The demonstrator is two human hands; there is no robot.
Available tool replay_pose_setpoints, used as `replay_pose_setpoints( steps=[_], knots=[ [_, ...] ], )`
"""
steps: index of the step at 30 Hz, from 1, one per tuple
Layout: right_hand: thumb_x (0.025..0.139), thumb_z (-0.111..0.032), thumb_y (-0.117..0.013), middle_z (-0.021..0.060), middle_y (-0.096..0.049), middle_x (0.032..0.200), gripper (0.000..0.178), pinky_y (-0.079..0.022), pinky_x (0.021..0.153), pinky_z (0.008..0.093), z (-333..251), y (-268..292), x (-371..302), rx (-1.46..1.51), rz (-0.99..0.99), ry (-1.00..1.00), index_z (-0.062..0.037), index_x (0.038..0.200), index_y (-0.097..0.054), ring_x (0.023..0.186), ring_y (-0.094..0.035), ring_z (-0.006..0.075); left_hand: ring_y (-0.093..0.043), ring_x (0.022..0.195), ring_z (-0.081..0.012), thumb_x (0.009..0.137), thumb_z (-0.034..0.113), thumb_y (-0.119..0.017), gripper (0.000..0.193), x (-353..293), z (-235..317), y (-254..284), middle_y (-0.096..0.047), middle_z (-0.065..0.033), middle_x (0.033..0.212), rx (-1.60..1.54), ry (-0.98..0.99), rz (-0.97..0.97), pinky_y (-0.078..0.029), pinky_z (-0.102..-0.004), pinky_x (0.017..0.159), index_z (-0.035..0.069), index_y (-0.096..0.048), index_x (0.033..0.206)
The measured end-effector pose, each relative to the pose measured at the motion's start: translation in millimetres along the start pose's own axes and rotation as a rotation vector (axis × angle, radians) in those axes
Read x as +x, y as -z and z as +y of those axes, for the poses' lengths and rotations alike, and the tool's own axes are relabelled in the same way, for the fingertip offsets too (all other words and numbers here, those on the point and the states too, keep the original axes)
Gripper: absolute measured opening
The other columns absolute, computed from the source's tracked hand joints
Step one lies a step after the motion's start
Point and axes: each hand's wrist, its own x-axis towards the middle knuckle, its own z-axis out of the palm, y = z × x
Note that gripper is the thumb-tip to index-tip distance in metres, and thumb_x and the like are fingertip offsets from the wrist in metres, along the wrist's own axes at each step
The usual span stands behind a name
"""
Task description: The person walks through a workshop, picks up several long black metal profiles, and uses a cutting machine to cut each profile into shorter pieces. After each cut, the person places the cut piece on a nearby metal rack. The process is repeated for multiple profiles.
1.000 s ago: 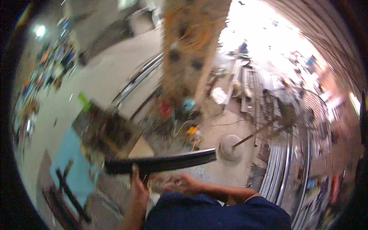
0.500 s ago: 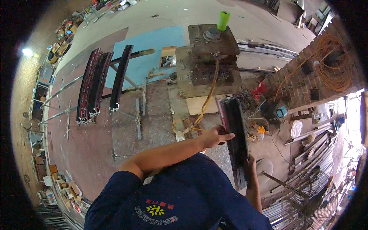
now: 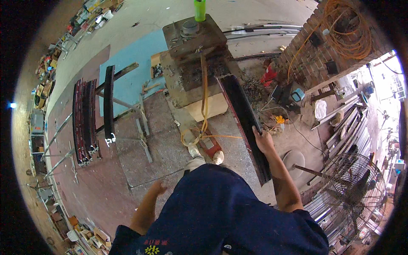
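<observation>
A long black metal profile (image 3: 242,112) with a dark red edge slants beside my body on the right. My right hand (image 3: 264,140) is closed on its right edge, a little below the middle. The profile's far end lies by a rusty workbench (image 3: 172,36). Down at my left side, my left hand (image 3: 157,187) is apart from the profile, with nothing visible in it. Its fingers are too small and turned away to make out. To the left, several similar dark profiles (image 3: 85,119) and a single black one (image 3: 109,97) rest across metal supports.
A green bottle (image 3: 199,10) stands on the bench. A yellow hose (image 3: 205,85) hangs down to the floor by my feet. At right are a fan (image 3: 350,197), a coiled orange hose (image 3: 350,34) on a brick wall, and stacked metal lengths (image 3: 342,136).
My left hand has let go of the profile and dropped to my left side. The profile now tilts further to the left at its far end, held by my right hand alone. The view has shifted.
</observation>
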Motion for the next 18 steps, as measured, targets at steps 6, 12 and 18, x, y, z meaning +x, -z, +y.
replay_pose_setpoints(
  steps=[6,12,18],
  knots=[
    [0.090,-0.055,-0.046,0.0290,-0.058,0.071,0.064,-0.045,0.067,0.0470,-0.1,-19.5,18.1,-0.086,0.036,-0.033,0.0069,0.079,-0.059,0.074,-0.059,0.0444,-0.062,0.098,-0.0327,0.079,0.046,-0.066,0.055,-40.6,-54.4,-32.7,-0.064,-0.0182,0.106,-0.462,0.338,-0.176,-0.049,-0.0421,0.083,0.003,-0.059,0.113],
    [0.088,-0.058,-0.045,0.0272,-0.062,0.081,0.061,-0.047,0.073,0.0504,6.7,-21.0,14.6,-0.129,0.028,-0.078,0.0010,0.084,-0.062,0.082,-0.060,0.0447,-0.064,0.094,-0.0258,0.083,0.042,-0.064,0.049,-8.8,23.9,-6.8,-0.066,-0.0146,0.103,-0.833,0.144,-0.139,-0.050,-0.0389,0.081,0.005,-0.060,0.114],
    [0.089,-0.057,-0.045,0.0268,-0.063,0.086,0.058,-0.047,0.074,0.0502,-36.4,-6.4,0.6,-0.163,0.079,-0.111,-0.0016,0.087,-0.063,0.085,-0.060,0.0437,-0.063,0.089,-0.0254,0.089,0.034,-0.058,0.034,7.2,74.0,66.5,-0.065,-0.0143,0.100,-0.635,-0.087,-0.017,-0.050,-0.0395,0.078,0.004,-0.060,0.106]
  ],
)
